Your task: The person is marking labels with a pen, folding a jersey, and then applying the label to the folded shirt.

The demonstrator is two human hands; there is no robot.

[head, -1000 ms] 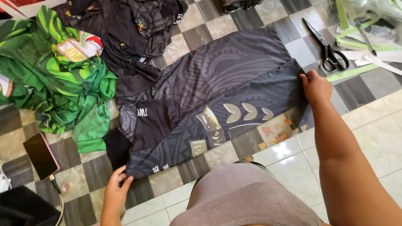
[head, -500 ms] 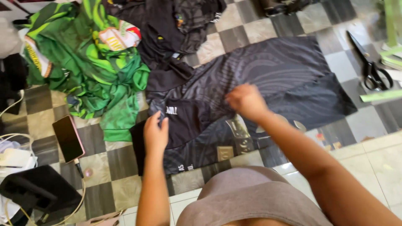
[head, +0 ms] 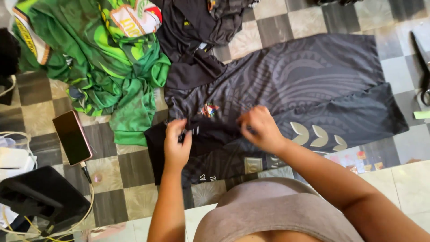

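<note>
Obs., head view, looking straight down at checkered tile floor [head: 40, 101].

L hand [head: 177, 143]: forearm comes up from bottom edge, near vertical, wrist straight. Fingers curled in, pinching dark fabric at the collar end of the black jersey [head: 309, 85]. Closed on cloth.

R hand [head: 259, 127]: forearm enters from lower R, runs diagonally up-left, elbow out of frame. Back of hand up, fingers bent down onto the jersey; fingertips hidden under the hand, so a true grip vs. just pressing — cannot tell. Both hands close together, a short stretch of bunched fabric between them.

Black jersey: lies flat on floor, spread L-to-R across centre, grey swirl pattern, pale leaf-shaped marks near lower hem, small coloured badge just above the L hand. Near edge lies against the person's lap.

Around:
- green shirts [head: 107, 58] heaped upper L, touching jersey's L end.
- second pile of dark garments [head: 201, 27] top centre, overlapping jersey's upper-L corner.
- phone [head: 71, 136] on floor L of L hand, screen dark, cable at its lower end.
- black bag-like object [head: 40, 195] lower L; kind unclear.
- scissors [head: 423, 58] at R edge, partly cut off, apart from jersey.
</note>
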